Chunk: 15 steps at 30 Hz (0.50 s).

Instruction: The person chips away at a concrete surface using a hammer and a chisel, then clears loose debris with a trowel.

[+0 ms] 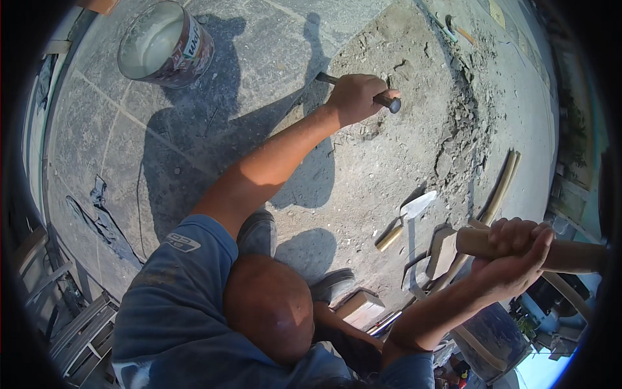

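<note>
My left hand [356,97] is closed round a dark metal bar like a chisel [393,104], held over a patch of broken, crumbled concrete [427,91]; whether its far tip touches the surface I cannot tell. My right hand [512,256] grips a thick wooden handle [576,256] at the right; the far end of that tool is hidden at the rim. Below the broken patch lies a trowel [418,206] with a pale blade and wooden handle.
A bucket [146,45] of grey liquid stands upper left on scored paving [110,149]. Long wooden handles [497,188], other tools and a block [359,308] lie at the lower right. My shoes [330,282] are below the work. Metal frames [84,337] stand at the lower left.
</note>
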Tool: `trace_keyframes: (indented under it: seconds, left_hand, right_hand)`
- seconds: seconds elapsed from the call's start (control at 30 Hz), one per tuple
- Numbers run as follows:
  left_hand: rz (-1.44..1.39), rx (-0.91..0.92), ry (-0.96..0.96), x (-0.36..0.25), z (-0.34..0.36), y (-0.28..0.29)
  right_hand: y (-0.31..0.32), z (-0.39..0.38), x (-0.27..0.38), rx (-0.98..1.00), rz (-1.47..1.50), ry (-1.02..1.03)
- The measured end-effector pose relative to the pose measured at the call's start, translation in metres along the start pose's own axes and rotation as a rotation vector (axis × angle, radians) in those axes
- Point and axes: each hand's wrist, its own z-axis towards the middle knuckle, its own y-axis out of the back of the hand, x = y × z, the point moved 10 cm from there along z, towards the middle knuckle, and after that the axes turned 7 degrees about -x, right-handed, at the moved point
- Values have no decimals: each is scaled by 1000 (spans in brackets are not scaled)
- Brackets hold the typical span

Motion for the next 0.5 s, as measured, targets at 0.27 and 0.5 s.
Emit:
trace_keyframes:
  seconds: [0.27, 0.5]
  left_hand:
    - [-81, -85, 77, 14, 12, 23]
    - [-70, 0, 162, 21, 5, 19]
  right_hand:
    - [-60, -87, -113, 316, -88, -23]
    - [-48, -61, -88, 400, -202, -214]
